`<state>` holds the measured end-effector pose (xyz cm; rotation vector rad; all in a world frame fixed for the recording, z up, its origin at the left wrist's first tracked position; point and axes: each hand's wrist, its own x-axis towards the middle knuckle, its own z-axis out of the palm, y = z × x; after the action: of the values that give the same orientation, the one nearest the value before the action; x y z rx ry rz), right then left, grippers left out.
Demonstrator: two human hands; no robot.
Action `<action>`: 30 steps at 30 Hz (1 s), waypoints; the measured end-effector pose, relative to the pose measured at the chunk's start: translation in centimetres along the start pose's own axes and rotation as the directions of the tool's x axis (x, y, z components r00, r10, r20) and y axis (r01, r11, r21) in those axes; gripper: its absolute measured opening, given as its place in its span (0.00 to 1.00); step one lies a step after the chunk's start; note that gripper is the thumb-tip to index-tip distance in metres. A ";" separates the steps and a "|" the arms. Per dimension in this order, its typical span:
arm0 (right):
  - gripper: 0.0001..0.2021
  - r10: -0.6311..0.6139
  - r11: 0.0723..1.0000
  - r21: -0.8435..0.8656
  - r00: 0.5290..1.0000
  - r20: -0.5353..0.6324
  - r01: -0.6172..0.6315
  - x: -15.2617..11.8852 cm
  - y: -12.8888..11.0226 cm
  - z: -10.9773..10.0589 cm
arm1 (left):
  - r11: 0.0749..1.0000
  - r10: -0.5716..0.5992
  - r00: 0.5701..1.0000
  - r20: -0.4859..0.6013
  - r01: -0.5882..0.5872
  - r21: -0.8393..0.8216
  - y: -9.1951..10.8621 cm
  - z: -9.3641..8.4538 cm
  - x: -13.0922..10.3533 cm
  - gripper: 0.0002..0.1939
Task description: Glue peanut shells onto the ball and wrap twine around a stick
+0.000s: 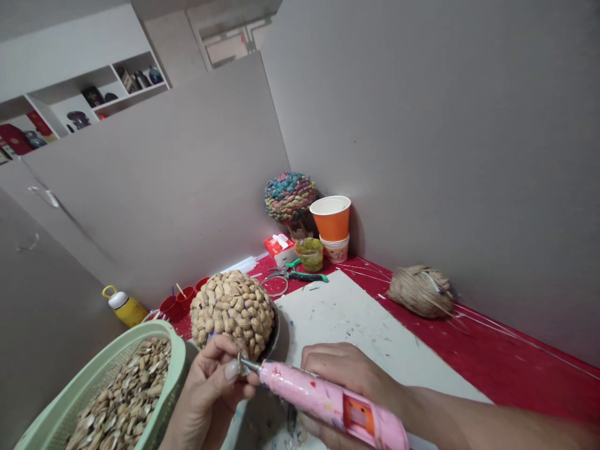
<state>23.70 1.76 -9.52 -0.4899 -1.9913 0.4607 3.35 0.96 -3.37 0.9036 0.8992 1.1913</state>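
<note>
Glue gun (307, 389) is gripped by the curled right hand (349, 369), its nozzle (252, 365) held at a small, partly hidden piece (242, 364) pinched by thumb and fingers of the left hand (206, 381). At near left, shells (124, 387) are held in a green basket (177, 353). Beyond are seen a peanut-covered dome (232, 309) and, farther, pliers (307, 276) and an orange cup (331, 224).

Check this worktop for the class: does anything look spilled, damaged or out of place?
Nothing looks badly spilled or broken. Untidiest is the white sheet, soiled with dark smudges and scattered flecks. The shell-covered dome looks patchy, with purple showing between some shells, and loose strands stick out of the twine bundle.
</note>
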 end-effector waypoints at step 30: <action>0.14 0.089 0.993 -0.088 0.992 0.095 -0.080 0.7 -1.2 -0.8 | 0.980 0.173 0.984 -0.032 -0.169 0.106 -0.6 -0.2 0.3 0.20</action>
<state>23.91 1.16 -8.05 -0.6167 -2.0978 0.4622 3.45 1.18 -4.02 1.0601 0.9379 1.3239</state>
